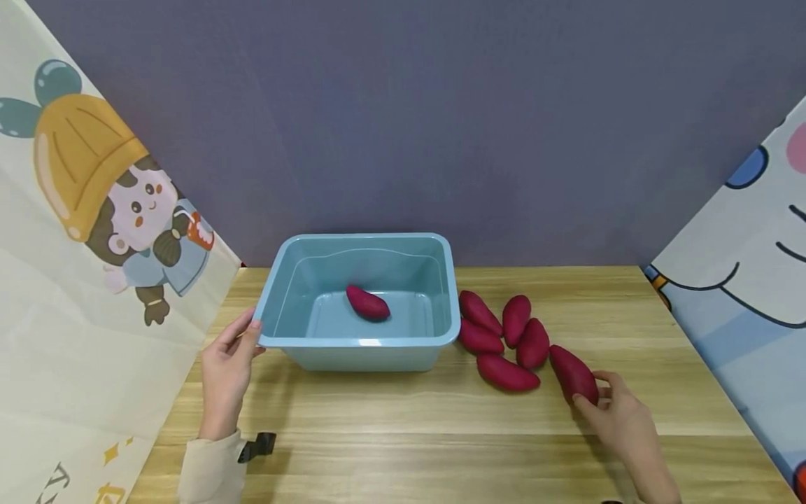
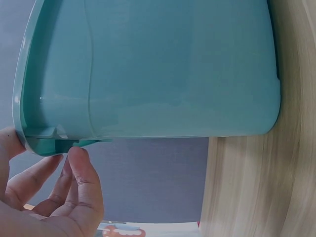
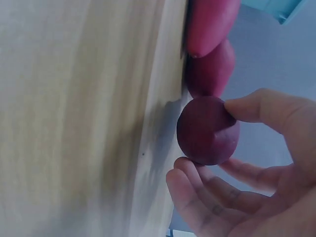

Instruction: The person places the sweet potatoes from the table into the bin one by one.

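My left hand (image 1: 228, 367) grips the left front corner of a light blue plastic basin (image 1: 371, 358), its thumb on the rim and curled fingers beneath, as the left wrist view shows. A single purple-red sweet potato (image 1: 368, 304) lies on the basin's floor. At the right, my right hand (image 1: 620, 416) pinches the near end of another sweet potato (image 3: 207, 131) between thumb and fingers. Whether this one touches the table is hard to tell. Several more sweet potatoes (image 1: 507, 372) lie clustered between it and the basin's right side.
The wood-grain table (image 1: 390, 448) carries everything. A grey-blue wall panel (image 1: 403, 126) rises behind the basin. White printed sheets border both sides, with a cartoon figure (image 1: 141, 189) on the left one. A black strap (image 1: 257, 446) shows by the left sleeve (image 1: 210, 469).
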`<state>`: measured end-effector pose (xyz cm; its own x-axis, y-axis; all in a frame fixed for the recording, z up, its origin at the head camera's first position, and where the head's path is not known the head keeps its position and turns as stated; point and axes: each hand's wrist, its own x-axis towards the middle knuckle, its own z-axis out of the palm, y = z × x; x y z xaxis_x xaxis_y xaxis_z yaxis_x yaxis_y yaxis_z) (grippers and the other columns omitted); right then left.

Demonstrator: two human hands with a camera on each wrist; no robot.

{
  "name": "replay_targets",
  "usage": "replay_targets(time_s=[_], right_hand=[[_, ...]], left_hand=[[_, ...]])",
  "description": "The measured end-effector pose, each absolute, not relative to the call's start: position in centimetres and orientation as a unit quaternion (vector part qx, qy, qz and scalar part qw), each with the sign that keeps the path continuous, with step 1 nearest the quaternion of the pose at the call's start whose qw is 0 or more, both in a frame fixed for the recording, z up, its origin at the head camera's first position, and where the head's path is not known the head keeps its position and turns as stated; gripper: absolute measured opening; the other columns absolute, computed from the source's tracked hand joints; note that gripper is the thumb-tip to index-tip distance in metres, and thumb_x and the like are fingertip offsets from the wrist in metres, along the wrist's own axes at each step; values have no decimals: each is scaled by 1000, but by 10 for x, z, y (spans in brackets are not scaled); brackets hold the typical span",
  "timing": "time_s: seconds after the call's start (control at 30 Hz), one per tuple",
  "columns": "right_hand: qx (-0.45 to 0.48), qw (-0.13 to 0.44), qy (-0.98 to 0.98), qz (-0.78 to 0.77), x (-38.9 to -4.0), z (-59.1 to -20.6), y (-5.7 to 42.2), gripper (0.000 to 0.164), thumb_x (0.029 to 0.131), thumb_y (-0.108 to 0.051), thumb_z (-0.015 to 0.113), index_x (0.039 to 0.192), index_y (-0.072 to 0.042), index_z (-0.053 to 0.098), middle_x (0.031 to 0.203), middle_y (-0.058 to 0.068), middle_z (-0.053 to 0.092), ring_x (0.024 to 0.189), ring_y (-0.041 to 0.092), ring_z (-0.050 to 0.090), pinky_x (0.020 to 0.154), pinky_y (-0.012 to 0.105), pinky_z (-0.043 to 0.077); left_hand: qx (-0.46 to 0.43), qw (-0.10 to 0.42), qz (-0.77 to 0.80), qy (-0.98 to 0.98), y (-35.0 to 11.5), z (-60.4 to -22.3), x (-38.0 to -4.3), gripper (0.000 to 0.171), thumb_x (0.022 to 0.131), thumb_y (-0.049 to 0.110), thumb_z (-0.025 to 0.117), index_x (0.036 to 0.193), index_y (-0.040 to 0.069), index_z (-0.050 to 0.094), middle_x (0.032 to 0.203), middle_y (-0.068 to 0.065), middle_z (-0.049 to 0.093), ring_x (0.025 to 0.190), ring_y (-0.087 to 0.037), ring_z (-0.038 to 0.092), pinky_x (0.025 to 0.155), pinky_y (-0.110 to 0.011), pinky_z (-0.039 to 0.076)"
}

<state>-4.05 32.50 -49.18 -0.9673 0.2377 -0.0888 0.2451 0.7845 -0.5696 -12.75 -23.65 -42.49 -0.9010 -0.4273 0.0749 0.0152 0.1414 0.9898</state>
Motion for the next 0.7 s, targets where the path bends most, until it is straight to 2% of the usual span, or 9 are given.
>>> replay_targets(time_s=[0.17,0.43,0.57,0.7], right_hand=[[115,-22,941,-317,-42,-483,326,64,93,-30,72,135,11,45,104,30,65,85,30,66,59,30,49],[42,-73,941,-326,-63,-447,319,56,92,-22,73,135,5,49,109,31,64,87,36,67,63,34,52],[-13,-122,941,-314,-80,-422,310,51,88,-15,76,132,1,54,105,28,68,82,35,69,62,30,54],[-54,-142,940,-305,-96,-395,297,52,88,-14,77,133,-1,56,104,23,69,83,34,69,64,33,56]], left_hand=[[139,171,-639,-737,-236,-424,-128,47,94,32,72,133,7,66,131,-9,63,92,-9,67,69,-17,56],[140,168,-638,-738,-237,-425,-127,47,94,32,71,133,7,65,132,-9,62,92,-9,67,69,-17,56],[134,173,-642,-735,-237,-425,-127,46,94,31,72,133,6,66,130,-9,63,92,-9,67,69,-17,56],[134,172,-640,-737,-237,-425,-127,46,94,31,72,133,6,66,131,-9,63,92,-9,67,69,-17,56]])
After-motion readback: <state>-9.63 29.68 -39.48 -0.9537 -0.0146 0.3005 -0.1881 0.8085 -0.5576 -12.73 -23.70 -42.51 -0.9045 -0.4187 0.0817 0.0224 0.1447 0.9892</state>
